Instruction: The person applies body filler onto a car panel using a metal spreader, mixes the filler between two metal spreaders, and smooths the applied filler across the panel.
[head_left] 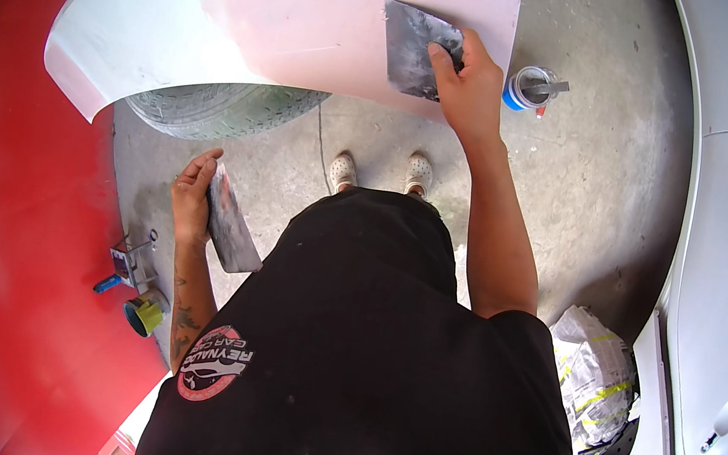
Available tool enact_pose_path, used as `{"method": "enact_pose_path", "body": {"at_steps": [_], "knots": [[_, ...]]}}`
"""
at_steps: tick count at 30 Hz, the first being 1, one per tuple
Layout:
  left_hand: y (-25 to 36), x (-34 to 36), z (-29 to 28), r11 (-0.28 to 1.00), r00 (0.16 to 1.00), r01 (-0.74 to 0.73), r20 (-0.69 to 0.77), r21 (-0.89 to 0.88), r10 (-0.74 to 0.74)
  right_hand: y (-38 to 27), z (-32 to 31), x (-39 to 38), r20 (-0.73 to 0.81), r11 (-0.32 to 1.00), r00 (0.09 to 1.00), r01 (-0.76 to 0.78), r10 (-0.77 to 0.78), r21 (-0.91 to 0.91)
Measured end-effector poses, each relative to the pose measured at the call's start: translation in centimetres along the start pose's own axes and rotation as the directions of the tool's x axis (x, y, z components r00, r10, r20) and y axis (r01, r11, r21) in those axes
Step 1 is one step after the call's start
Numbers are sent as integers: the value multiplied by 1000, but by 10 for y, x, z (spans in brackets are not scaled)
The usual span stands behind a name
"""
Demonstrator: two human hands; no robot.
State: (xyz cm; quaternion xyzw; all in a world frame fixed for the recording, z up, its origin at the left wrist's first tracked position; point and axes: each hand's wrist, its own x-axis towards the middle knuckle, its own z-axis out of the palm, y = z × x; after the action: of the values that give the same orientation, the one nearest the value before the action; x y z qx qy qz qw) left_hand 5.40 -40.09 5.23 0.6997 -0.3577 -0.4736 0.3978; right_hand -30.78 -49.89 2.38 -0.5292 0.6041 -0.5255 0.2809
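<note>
The right hand (474,87) clamps a grey spreader (408,47) over the pink-patched fender (306,10), the left hand (191,200) grips a smeared plate (232,226), and uneven pressure could score the panel.

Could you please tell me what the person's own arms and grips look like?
The left grip and right grip are bare, without gloves. Dark tattoo markings show on the left forearm; the right arm has a short black sleeve.
</note>
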Motion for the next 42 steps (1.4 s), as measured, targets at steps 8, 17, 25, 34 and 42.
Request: {"method": "enact_pose_path", "body": {"at_steps": [8, 17, 25, 34, 42], "knots": [[-4, 4, -4, 999, 999, 4, 38, 44, -5, 1, -7, 7, 78, 992, 994, 89, -82, -90], [-4, 3, 0, 1000, 1000, -7, 6, 3, 7, 0, -17, 14, 137, 978, 985, 125, -102, -168], [-1, 2, 3, 1000, 1000, 5, 4, -15, -4, 0, -14, 13, 136, 991, 990, 50, -33, -123], [-5, 5, 1, 1000, 1000, -9, -5, 6, 9, -4, -16, 16, 138, 986, 990, 22, 0, -163], [-3, 4, 1, 1000, 1000, 2, 21, 8, -2, 1, -11, 16, 106, 992, 994, 11, 3, -128]]}}
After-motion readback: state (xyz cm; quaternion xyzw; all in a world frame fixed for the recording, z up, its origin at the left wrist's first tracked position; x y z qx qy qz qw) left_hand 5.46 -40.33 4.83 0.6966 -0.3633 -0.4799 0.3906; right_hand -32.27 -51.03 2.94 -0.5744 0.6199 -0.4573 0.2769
